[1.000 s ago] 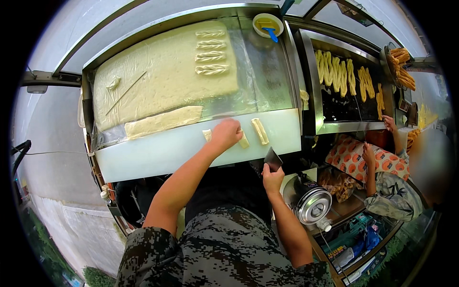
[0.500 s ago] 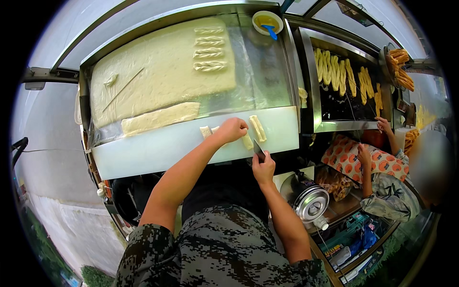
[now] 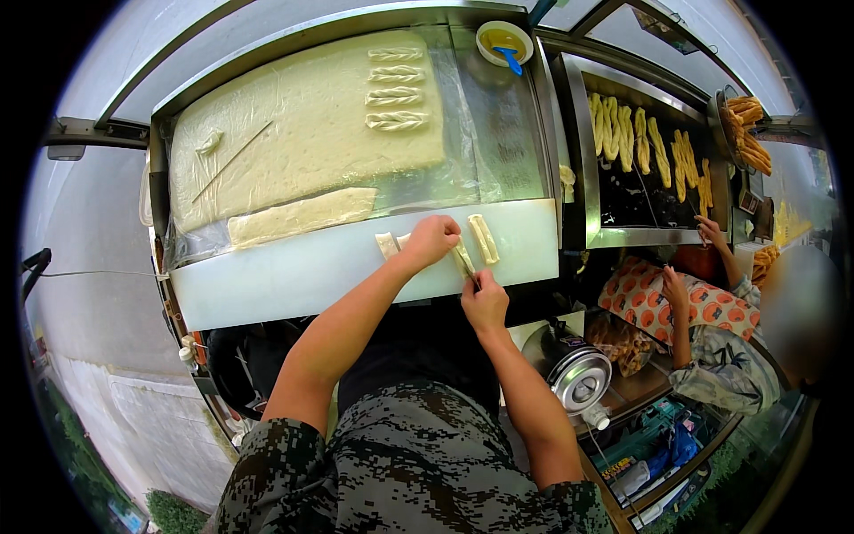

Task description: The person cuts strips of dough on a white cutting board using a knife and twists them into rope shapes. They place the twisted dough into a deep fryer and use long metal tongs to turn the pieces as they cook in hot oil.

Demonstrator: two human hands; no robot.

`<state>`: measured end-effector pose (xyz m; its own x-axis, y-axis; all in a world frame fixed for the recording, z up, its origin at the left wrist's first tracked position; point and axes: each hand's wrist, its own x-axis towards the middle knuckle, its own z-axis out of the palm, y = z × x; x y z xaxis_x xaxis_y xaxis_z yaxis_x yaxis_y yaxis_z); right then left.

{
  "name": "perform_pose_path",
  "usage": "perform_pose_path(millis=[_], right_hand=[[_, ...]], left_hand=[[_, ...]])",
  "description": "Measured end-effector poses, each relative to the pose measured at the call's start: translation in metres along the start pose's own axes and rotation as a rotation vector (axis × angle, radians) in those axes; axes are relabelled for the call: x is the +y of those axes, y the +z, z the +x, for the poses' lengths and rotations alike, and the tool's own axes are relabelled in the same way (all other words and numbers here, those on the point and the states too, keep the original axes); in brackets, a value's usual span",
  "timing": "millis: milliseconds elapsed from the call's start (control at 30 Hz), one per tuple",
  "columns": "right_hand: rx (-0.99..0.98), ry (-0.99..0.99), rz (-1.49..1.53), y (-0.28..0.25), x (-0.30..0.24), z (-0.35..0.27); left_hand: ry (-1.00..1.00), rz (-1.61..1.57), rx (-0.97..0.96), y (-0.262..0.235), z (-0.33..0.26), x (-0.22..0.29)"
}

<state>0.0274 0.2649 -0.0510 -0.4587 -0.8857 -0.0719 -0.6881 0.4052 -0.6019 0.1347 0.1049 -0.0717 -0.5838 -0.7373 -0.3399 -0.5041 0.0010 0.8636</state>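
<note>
My right hand (image 3: pixel 486 300) grips a knife (image 3: pixel 472 278), whose narrow dark blade lies along a short pale dough strip (image 3: pixel 463 258) on the white cutting board (image 3: pixel 294 280). At the far end of that strip, my left hand (image 3: pixel 433 238) is closed, fingertips pinched against the dough. Just to the right rests a dough strip pair (image 3: pixel 483 238), one piece seemingly on top of another. Left of my left hand is a further cut strip (image 3: pixel 386 245), and beside it a piece partly hidden by the hand.
Beyond the board lie a long dough slab (image 3: pixel 302 218), a big dough sheet (image 3: pixel 294 133) under plastic film and several twisted dough pieces (image 3: pixel 398 96). A bowl (image 3: pixel 504 44) holds yellow liquid. At right, a co-worker's hands (image 3: pixel 710 233) are near a fryer (image 3: pixel 636 236) with frying dough sticks.
My right hand has moved slightly left, bringing the blade from beside the strip onto it. My left hand stays nearly in place. The whole view has shifted a little.
</note>
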Motion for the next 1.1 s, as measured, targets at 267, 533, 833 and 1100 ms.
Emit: perform_pose_path(millis=[267,533,833,1100], right_hand=[[-0.263,0.127,-0.266,-0.001,-0.032,0.028],[0.000,-0.028,-0.012,0.002,0.008,-0.005],[0.163,0.190,0.342,-0.001,0.038,-0.096],[0.073,0.223,0.477,0.007,-0.006,-0.054]], left_hand=[[-0.010,0.095,0.094,-0.005,0.003,-0.004],[0.092,0.213,0.154,-0.021,0.006,-0.003],[0.045,0.508,0.156,-0.089,-0.067,-0.050],[0.229,0.084,0.455,-0.054,-0.112,-0.001]])
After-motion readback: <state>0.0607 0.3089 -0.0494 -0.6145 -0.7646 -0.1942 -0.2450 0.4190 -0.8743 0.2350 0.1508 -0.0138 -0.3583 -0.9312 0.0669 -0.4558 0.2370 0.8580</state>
